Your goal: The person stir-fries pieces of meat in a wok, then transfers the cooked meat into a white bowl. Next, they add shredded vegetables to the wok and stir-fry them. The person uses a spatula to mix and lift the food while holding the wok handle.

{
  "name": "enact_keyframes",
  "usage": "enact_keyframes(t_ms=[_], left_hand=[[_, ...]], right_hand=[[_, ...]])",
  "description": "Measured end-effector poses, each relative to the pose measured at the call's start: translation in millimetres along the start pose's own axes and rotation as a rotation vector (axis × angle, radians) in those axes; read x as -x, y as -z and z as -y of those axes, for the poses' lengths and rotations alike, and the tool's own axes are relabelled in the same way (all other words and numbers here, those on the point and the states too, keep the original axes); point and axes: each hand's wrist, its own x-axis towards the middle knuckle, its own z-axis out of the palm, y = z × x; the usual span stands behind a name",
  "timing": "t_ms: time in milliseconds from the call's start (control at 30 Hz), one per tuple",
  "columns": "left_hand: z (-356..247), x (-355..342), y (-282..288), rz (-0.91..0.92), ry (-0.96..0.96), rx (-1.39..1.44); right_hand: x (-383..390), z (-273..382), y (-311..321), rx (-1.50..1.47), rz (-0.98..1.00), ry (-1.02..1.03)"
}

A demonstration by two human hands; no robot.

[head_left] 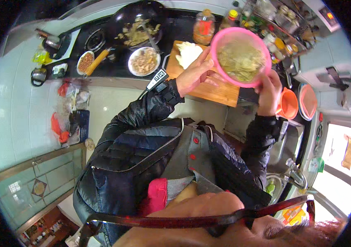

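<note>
Pink basin: tilted above the board's far right corner, its rim within both hands' reach, chopped leaves inside, blurred.
Left hand: fingers slightly apart, touching the basin's left rim; cannot tell whether they clamp it.
Right hand: fingers together, clamped on the near right rim.
Board's far left corner: pale cabbage piece.
Beside the board's left edge: white bowl of meat pieces.
Labels: red one on the jar; black square codes on the white wrist tag.
</note>
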Motion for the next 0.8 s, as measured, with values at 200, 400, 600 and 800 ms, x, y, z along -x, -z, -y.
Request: enact_keyframes(t_ms=[200, 400, 600, 800], left_hand=[[-91.8, 63.2, 103.6, -0.448, -0.150, -0.085], [-206.2, 127.0, 228.0, -0.556, -0.236, -0.346], [-278.3, 138.7, 310.6, -0.735, -0.132, -0.669], [-283.7, 100.9, 395.0, -0.712, -0.333, -0.985]], right_hand=[[-16.6, -37.0, -175.8, -0.177, 0.426, 0.004], [-54.1, -85.3, -279.5, -0.032, 0.525, -0.563], [-57.4, -127.3, -335.5, -0.297, 0.539, -0.804], [6.1, -71.8, -277.2, 0.082, 0.587, -0.197]])
